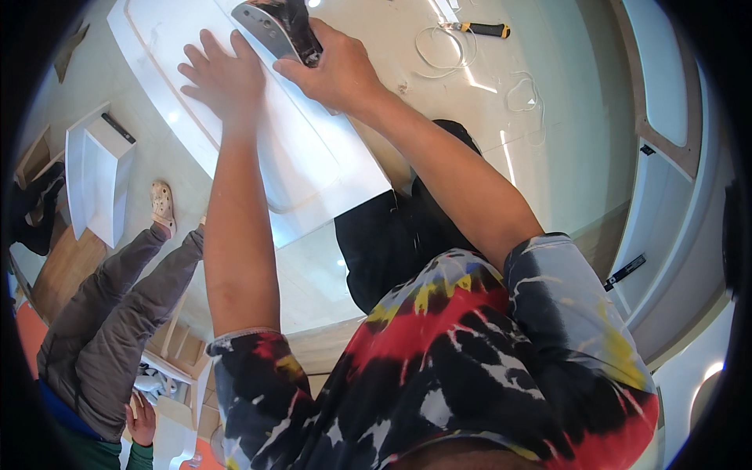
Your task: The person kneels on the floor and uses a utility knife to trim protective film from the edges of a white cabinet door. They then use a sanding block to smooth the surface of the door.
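head view, looking straight down past a tie-dye shirt (470, 368) in red, black, yellow and grey, soft and crumpled. both bare forearms reach up to a long white panel (313, 164), smooth and glossy, with rounded corners and a shallow routed groove curving along its face. the panel lies slanted across a pale, shiny floor (564, 141) that throws back streaks of light.

the left hand (223, 78) lies flat on the panel, fingers spread and straight, palm pressed to the white surface, gripping nothing. the right hand (333, 70) is curled shut around a power tool (278, 31), whose grey metal base plate, flat with a rounded edge and small holes, rests against the panel near its upper end. the tool's dark body sits under the right fingers, with the thumb wrapped round its near side; the plate juts out to the left of the knuckles, just beside the tips of the left hand's fingers. whether plate and left fingertips touch cannot be told.

on the floor beyond, a yellow-and-black handled tool (482, 30) lies near loose loops of thin white strapping (446, 47). at the left stands a white box-shaped cabinet piece (98, 180), open at one side; its inside is not visible. another person sits at the lower left, legs in grey padded trousers (110, 313) stretched out, a pale perforated clog (163, 205) on one foot. more white panels with dark handles (666, 204) lean at the right.
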`<action>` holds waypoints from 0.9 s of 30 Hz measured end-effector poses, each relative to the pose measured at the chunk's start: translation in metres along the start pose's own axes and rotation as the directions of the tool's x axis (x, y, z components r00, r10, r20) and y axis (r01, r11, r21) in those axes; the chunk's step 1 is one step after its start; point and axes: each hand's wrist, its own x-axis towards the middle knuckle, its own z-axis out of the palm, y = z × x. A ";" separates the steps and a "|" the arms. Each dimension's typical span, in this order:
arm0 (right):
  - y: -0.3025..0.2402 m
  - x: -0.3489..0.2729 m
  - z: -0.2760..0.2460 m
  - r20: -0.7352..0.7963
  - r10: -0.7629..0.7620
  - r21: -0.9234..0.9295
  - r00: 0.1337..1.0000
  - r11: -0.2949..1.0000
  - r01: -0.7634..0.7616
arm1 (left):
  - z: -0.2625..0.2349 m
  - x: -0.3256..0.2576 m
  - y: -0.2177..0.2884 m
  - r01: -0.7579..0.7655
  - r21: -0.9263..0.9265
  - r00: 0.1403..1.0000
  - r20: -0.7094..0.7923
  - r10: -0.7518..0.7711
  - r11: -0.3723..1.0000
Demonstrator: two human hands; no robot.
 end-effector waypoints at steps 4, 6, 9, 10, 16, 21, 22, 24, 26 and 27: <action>0.001 -0.046 -0.017 0.045 0.098 0.068 0.994 0.993 -0.101 | 0.000 0.003 -0.004 0.014 0.027 1.000 -0.016 -0.014 1.000; 0.005 -0.074 -0.023 0.031 0.119 0.083 0.992 0.989 -0.122 | 0.000 -0.001 -0.001 0.018 0.018 1.000 0.009 -0.018 1.000; 0.020 -0.112 -0.031 -0.003 0.054 0.047 0.999 0.997 -0.054 | -0.003 0.003 0.004 0.023 -0.023 0.999 0.022 -0.023 0.999; 0.022 -0.126 -0.034 0.011 0.082 0.054 0.997 0.995 -0.082 | -0.004 0.002 0.001 0.027 -0.012 0.999 0.020 -0.026 1.000; 0.038 -0.192 -0.054 0.061 0.168 0.124 0.984 0.977 -0.174 | 0.003 0.004 -0.004 0.038 0.012 0.999 -0.014 -0.038 0.999; 0.036 -0.193 -0.060 0.138 0.286 0.197 0.948 0.931 -0.309 | 0.000 0.002 0.000 0.065 -0.011 0.997 0.038 -0.064 0.998; 0.037 -0.193 -0.060 0.123 0.237 0.189 0.964 0.948 -0.258 | -0.001 0.002 0.001 0.069 -0.007 0.997 0.042 -0.068 0.998; 0.040 -0.193 -0.060 0.093 0.140 0.170 0.986 0.973 -0.154 | -0.002 0.001 0.002 0.076 -0.001 0.996 0.050 -0.076 0.997; 0.042 -0.202 -0.065 0.131 0.194 0.106 0.972 0.972 -0.208 | -0.004 0.001 0.003 0.082 0.000 0.994 0.070 -0.082 0.997; 0.043 -0.210 -0.069 0.147 0.223 0.073 0.964 0.969 -0.235 | -0.004 0.002 0.004 0.085 -0.001 0.993 0.081 -0.084 0.996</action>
